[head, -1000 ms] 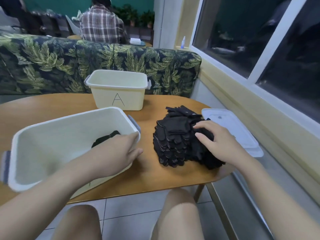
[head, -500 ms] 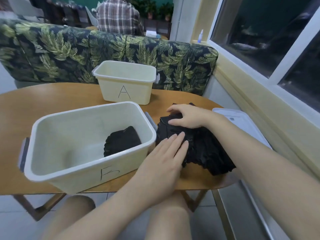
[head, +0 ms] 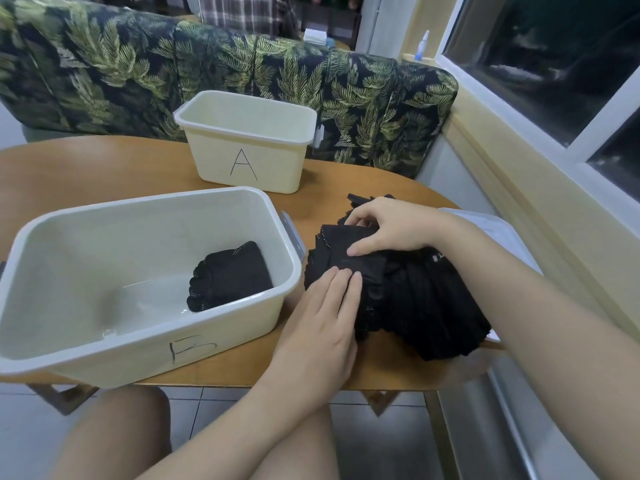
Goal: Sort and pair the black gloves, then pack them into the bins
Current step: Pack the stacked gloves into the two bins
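Fingers of the right hand (head: 388, 226) pinched the top glove (head: 349, 244); flat left hand (head: 322, 323) pressed the pile (head: 426, 306) just nearside of that grip.

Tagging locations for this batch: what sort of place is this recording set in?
Probably a café or lounge-style seating area: a leaf-print upholstered bench behind a wooden table, a big window alongside, and another person seated beyond.
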Demonstrator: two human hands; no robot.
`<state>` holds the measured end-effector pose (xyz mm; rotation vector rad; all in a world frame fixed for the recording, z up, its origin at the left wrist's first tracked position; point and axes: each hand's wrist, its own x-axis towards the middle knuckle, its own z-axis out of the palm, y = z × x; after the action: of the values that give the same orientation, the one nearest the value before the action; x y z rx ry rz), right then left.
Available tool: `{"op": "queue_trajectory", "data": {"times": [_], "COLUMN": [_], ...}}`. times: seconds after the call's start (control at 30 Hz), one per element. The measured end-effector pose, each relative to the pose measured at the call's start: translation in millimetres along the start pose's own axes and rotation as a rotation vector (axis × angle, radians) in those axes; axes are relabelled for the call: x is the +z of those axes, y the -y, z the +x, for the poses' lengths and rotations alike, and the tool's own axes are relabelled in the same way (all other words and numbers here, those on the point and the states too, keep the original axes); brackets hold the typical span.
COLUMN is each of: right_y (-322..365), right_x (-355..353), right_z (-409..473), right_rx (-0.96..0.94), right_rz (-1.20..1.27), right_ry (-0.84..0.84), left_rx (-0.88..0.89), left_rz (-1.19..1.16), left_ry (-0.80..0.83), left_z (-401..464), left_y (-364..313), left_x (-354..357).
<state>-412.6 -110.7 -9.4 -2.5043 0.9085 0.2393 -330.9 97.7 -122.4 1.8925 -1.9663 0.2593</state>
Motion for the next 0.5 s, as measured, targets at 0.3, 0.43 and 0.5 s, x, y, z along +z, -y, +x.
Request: {"op": "queue_trajectory", "data": {"times": [0.3, 0.43, 0.5], "right_y": [2, 9, 12], "right_x": [3, 3, 4], "right_z": [8, -1, -7], "right_rx": [0.048, 0.006, 0.015], "right_rz": [-0.090, -0.042, 0.000], "right_ry": [0.138, 0.067, 0.055], "left_rx": [-0.020, -0.016, -0.015], "left_rz": [-0.092, -0.115, -0.131], "left_ry": [0.020, 0.005, 0.001], "left_z": [-2, -8, -11], "left_y": [5, 4, 3], "left_x": [2, 1, 0]}}
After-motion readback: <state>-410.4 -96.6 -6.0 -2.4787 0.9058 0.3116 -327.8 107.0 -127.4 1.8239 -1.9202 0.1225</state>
